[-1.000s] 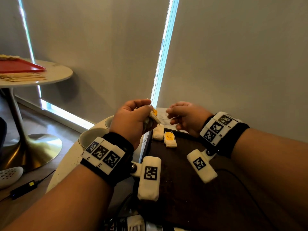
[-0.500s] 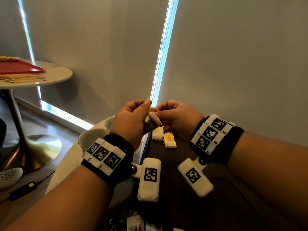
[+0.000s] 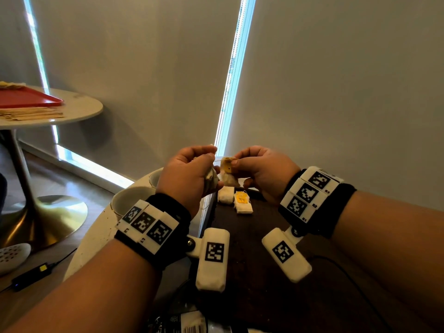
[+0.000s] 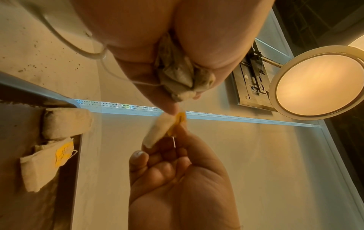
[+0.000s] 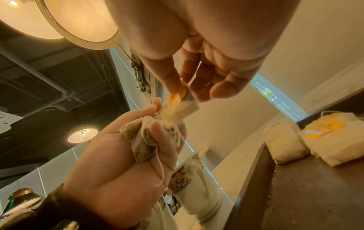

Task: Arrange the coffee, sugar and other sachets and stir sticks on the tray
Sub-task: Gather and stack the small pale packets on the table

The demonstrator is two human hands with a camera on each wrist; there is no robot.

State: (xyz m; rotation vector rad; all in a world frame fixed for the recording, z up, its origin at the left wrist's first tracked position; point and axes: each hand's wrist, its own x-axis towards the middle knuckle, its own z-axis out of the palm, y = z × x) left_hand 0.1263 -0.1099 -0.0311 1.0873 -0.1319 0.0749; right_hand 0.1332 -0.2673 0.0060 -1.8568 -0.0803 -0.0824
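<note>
Two tea bags (image 3: 235, 201) on tray (image 3: 252, 236); left grip (image 3: 189, 174) clutches bunch (image 5: 145, 140), right grip (image 3: 262, 169) pinches one (image 4: 157, 129).

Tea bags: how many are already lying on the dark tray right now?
2. A plain tea bag at the tray's far left corner, and a yellow-tagged tea bag touching it on the right. The hands may hide others.

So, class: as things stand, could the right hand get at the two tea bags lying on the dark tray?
Probably not straight away: the right hand is pinching a tagged tea bag. The two tea bags lie uncovered just below on the dark tray, so the path looks free.
</note>
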